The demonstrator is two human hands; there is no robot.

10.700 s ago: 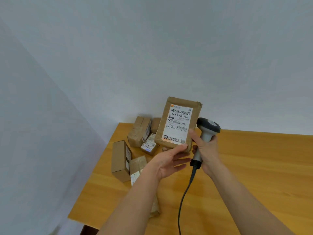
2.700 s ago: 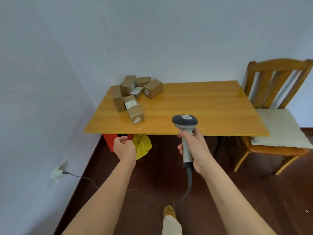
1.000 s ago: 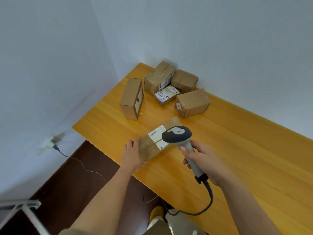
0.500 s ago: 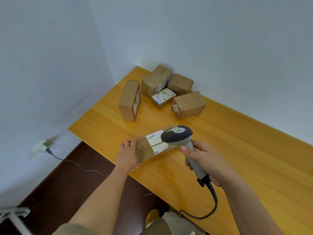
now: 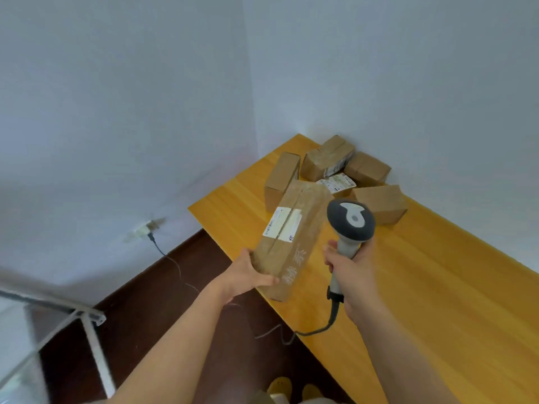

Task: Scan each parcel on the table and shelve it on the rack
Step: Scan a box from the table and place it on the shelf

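My left hand (image 5: 250,274) grips the near end of a long brown parcel (image 5: 291,237), lifted and tilted above the table's corner edge. A white label (image 5: 281,224) faces up on it. My right hand (image 5: 347,265) holds the grey barcode scanner (image 5: 351,221) by its handle, its head just right of the parcel. Several other brown parcels lie in the far table corner: an upright one (image 5: 281,176), a taped one (image 5: 328,157), one behind (image 5: 368,169), a labelled flat one (image 5: 338,182) and one at the right (image 5: 382,203).
The wooden table (image 5: 437,287) fills the right side, against two white walls. The scanner cable (image 5: 312,332) hangs off the table edge. A wall socket with a cord (image 5: 147,230) sits low left. A white metal frame (image 5: 87,319) stands at the lower left over dark floor.
My left hand has lifted the long parcel off the table and turned it lengthwise towards me. The scanner has risen beside it. My view has swung to the right.
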